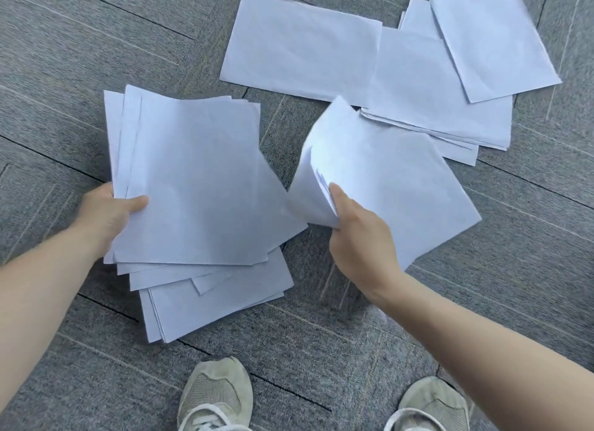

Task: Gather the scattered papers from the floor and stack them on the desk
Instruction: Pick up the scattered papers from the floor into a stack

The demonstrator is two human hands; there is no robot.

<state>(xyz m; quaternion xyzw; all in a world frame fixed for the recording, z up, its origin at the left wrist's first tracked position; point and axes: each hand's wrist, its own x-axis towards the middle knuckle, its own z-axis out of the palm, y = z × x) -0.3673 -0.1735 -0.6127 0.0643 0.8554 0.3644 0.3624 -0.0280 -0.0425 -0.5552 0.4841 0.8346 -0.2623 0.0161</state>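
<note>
My left hand grips a thick, uneven bundle of white papers at its left edge, thumb on top, held above the grey carpet. My right hand pinches a few white sheets that curl upward at their near corner. Several more white papers lie spread flat on the floor beyond, overlapping toward the upper right. No desk is in view.
Grey carpet tiles cover the floor. My two pale sneakers stand at the bottom edge, left one and right one. A small pile of sheets lies just behind the right-hand sheets.
</note>
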